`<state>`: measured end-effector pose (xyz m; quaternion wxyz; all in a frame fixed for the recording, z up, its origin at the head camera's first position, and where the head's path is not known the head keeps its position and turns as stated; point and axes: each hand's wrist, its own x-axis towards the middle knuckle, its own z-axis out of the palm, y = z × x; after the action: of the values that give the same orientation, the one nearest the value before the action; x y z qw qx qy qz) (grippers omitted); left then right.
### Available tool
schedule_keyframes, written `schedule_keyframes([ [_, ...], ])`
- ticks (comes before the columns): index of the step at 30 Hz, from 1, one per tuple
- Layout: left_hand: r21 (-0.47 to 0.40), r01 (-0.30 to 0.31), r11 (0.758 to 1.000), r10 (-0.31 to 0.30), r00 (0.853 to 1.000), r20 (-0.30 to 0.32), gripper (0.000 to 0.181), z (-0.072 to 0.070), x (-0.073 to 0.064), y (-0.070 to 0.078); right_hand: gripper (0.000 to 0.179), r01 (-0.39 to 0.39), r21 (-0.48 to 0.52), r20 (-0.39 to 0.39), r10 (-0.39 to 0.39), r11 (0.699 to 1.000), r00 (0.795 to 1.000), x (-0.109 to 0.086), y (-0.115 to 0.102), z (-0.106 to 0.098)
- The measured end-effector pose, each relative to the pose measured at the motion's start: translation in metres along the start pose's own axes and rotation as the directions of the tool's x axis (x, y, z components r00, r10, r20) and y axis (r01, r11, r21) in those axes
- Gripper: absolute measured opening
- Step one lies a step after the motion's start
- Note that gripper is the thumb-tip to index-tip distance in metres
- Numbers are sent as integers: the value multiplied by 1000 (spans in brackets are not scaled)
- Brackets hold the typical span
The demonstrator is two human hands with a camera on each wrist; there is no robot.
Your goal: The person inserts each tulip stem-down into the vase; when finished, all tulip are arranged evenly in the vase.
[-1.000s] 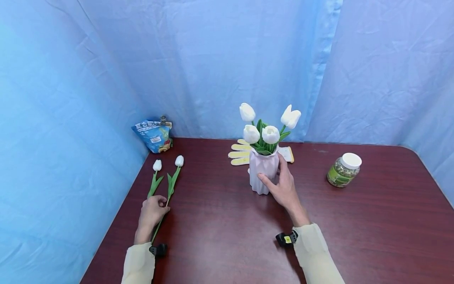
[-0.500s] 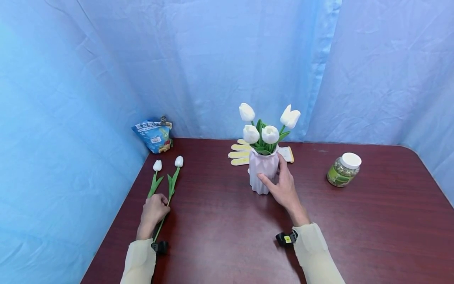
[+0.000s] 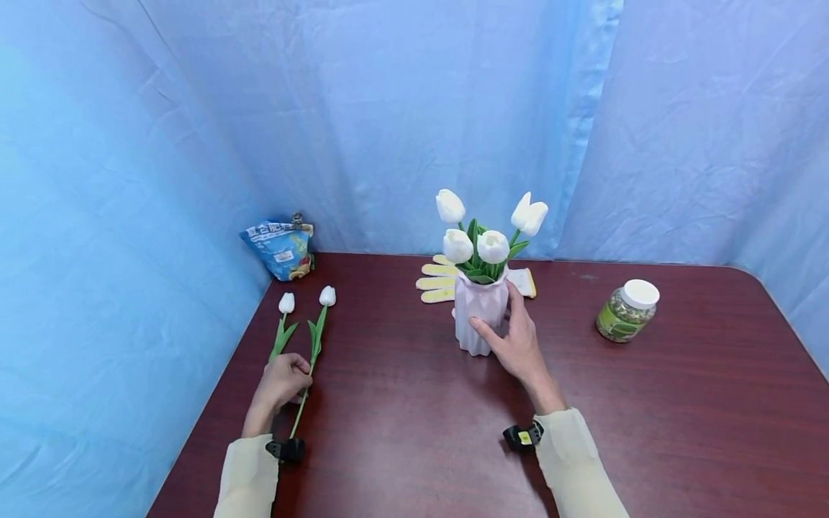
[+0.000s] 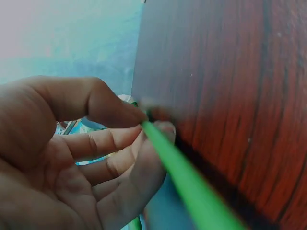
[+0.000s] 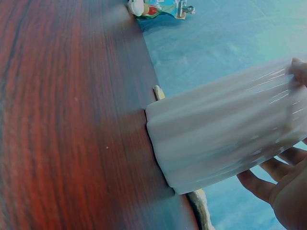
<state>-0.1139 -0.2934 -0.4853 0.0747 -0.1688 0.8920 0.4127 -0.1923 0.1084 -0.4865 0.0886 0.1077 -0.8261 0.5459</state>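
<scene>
With thumb and fingertips, my left hand [image 3: 281,385] pinches the green stem [image 4: 180,172] of a white tulip [image 3: 327,296] at the table's left side. A second white tulip [image 3: 286,303] lies beside it, its lower stem hidden by that hand. My right hand [image 3: 520,345] grips a pale ribbed vase [image 3: 478,316] from the right, thumb in front and fingers round the side. The vase [image 5: 220,129] stands upright on the table, and several white tulips [image 3: 492,247] with green leaves rise from its mouth.
A white and yellow glove [image 3: 438,282] lies behind the vase, partly hidden by it. At the right stands a jar [image 3: 624,314] with a white lid. A blue bag [image 3: 280,252] with a clip is at the back left corner. Blue curtains hang round the dark red table [image 3: 699,403].
My left hand has shifted slightly, and the lower end of the pinched tulip's stem has swung to the right. My right hand and the vase stay in place.
</scene>
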Motion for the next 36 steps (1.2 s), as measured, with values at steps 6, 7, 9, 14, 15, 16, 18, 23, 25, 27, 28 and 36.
schedule_keyframes([
  [6,-149,46,988,-33,995,89,23,-3,2,-5,90,6,-9,-11,-7,1000,1000,0,1,1],
  [7,-176,54,983,-35,993,112,25,-3,2,-6,90,7,-10,-12,-7,1000,1000,0,1,1],
  [9,-238,66,969,-30,988,153,29,-3,4,-9,90,9,-10,-14,-10,1000,1000,0,1,2],
  [14,-407,79,910,17,974,227,39,-4,6,-17,89,12,-11,-15,-12,1000,1000,0,1,1],
  [15,-436,81,896,28,971,237,40,-5,6,-19,89,10,-9,-15,-10,1000,1000,0,1,1],
  [16,-460,81,884,39,969,246,41,-5,7,-20,89,9,-8,-14,-9,1000,1000,0,0,1],
  [18,-505,89,859,51,965,257,40,-5,7,-22,89,7,-4,-12,-7,1000,1000,0,-1,0],
  [23,-603,109,790,71,961,266,26,-6,6,-26,89,4,-2,-6,-4,1000,1000,0,0,0],
  [25,-638,112,762,72,964,255,22,-4,5,-28,90,2,-6,-6,-2,1000,1000,0,1,0],
  [27,-679,107,726,86,966,245,21,-2,4,-30,90,-3,-7,-4,3,1000,1000,0,1,0],
  [28,-695,101,712,98,966,240,22,-1,4,-31,90,-5,-8,-3,5,1000,1000,0,1,0],
  [36,-843,58,535,258,939,228,26,5,2,-37,91,-10,-7,3,10,1000,1000,0,0,0],
])
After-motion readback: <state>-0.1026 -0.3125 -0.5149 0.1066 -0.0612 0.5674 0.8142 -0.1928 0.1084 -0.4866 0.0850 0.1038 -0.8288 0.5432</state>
